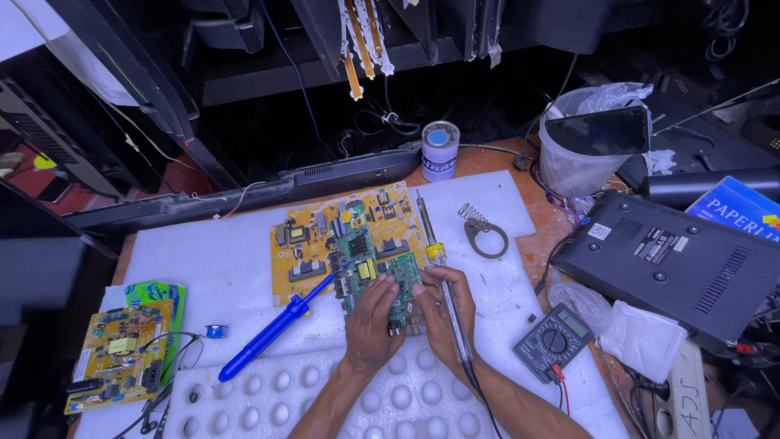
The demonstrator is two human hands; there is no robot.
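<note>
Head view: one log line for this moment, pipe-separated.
left hand on green board | right hand holds soldering iron, tip away | blue desoldering pump left | multimeter right | on white foam

Two bare forearms come up from the bottom edge of the view, each ending in a bare hand. No sleeve, cuff or glove covers either arm as far as the frame shows them. The left hand [370,321] shows its back, with no ring or watch to be seen. The right hand [439,313] is likewise unadorned, and its wrist carries no band or strap.
</note>
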